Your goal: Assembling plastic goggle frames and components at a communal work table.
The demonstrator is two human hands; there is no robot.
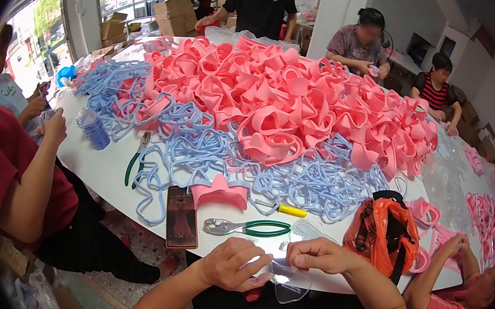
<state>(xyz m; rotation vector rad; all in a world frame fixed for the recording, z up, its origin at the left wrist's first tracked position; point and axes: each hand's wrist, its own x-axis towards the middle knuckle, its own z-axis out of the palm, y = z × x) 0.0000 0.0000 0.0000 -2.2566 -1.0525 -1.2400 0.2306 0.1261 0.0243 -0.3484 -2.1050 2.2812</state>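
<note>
My left hand and my right hand meet at the table's near edge. Between them is a clear, shiny plastic piece with a rounded lower end, pinched by the fingers of both hands. Just beyond my hands lie slip-joint pliers with green handles and a tool with a yellow handle. A phone rests to the left of the pliers. Next to it sits a pink crown-shaped foam band. Another clear plastic piece lies past my right hand.
A large heap of pink foam bands covers the white table, with tangled blue bands along its near side. An orange bag stands to my right. Green-handled pliers lie farther left. Several people work around the table.
</note>
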